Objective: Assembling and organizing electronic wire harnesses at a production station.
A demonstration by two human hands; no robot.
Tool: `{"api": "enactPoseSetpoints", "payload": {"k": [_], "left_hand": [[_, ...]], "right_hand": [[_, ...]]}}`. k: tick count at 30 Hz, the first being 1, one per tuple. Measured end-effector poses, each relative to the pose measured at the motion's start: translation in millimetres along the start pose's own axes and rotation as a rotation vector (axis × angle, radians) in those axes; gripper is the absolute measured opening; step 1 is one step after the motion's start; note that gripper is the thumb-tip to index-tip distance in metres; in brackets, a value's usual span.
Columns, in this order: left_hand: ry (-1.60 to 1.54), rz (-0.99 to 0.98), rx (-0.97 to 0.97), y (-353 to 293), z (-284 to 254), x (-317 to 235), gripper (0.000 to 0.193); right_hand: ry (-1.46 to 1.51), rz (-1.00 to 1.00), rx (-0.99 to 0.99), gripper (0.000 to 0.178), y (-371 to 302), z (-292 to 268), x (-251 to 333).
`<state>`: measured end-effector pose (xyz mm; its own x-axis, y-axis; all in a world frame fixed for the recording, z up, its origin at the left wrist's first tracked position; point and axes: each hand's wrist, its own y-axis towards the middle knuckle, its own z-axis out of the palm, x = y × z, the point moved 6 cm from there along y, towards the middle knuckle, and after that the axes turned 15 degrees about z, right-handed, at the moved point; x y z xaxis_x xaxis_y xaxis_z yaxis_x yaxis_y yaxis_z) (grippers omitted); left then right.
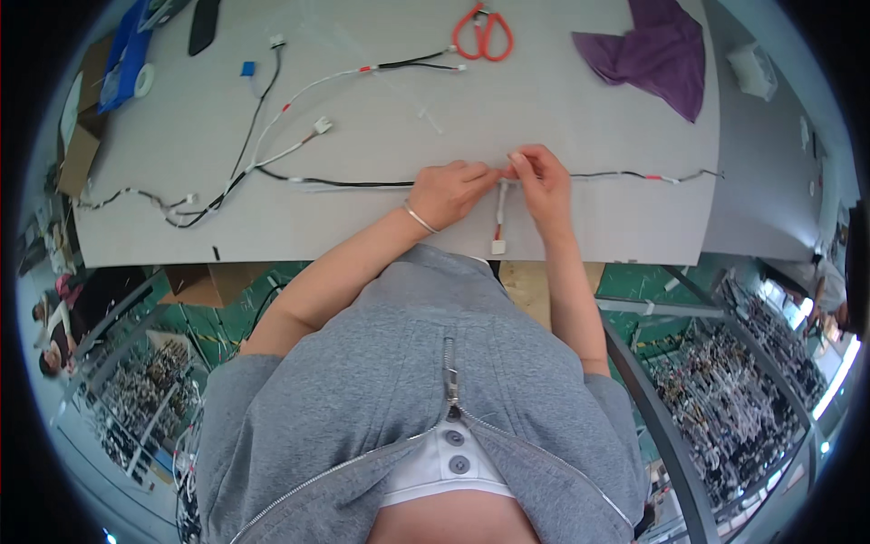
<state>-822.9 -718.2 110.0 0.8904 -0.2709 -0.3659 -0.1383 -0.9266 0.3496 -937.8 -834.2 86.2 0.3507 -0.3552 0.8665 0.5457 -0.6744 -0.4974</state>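
Observation:
A long wire harness (pixel 353 185) in black and white sleeving runs across the grey table in front of me. My left hand (pixel 450 193) is closed round it, fingertips at the point where a short white branch (pixel 501 204) splits off. That branch hangs toward me and ends in a white connector (pixel 497 246). Just beside it, my right hand (pixel 542 186) has thumb and forefinger pinched together over the same joint; whatever they hold is hidden. Beyond my right hand the harness continues as a thin black cable (pixel 607 175) with a red mark, ending in loose wires.
More harness branches with white connectors (pixel 322 126) spread over the table's left half. Red-handled scissors (pixel 483 36) lie at the back, a purple cloth (pixel 648 59) at the back right. A blue bin (pixel 124 59), tape roll (pixel 144 80) and black phone-like object (pixel 204 25) sit at the back left.

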Motion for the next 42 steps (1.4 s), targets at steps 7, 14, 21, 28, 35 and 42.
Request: {"api": "enactPoseSetpoints", "payload": {"k": [7,14,21,28,35,42], "left_hand": [[-0.159,-0.165,0.124,2.6,3.5,13.1,0.029],[-1.006,-0.120,0.154,0.4,-10.1,26.2,0.049],[-1.174,-0.309,0.607,-62.4,-49.4,99.6,0.036],[-1.291,-0.323,0.519,-79.8,-48.6,90.2,0.033],[-1.096,-0.198,0.424,-86.6,-44.8,86.0,0.027],[-0.721,-0.001,0.222,-90.0,-53.4,75.6,0.033]], "right_hand": [[-0.356,-0.294,-0.218,0.021,-41.5,-14.3,44.5],[0.477,0.378,-0.166,0.036,-92.8,73.2,-26.6],[0.597,0.191,-0.345,0.033,-70.4,85.0,-38.6],[0.766,0.121,-0.238,0.036,-73.6,134.0,-38.5],[0.842,-0.042,-0.099,0.032,-64.3,165.7,-45.0],[0.664,0.159,-0.528,0.026,-68.5,166.2,-33.7]]}}
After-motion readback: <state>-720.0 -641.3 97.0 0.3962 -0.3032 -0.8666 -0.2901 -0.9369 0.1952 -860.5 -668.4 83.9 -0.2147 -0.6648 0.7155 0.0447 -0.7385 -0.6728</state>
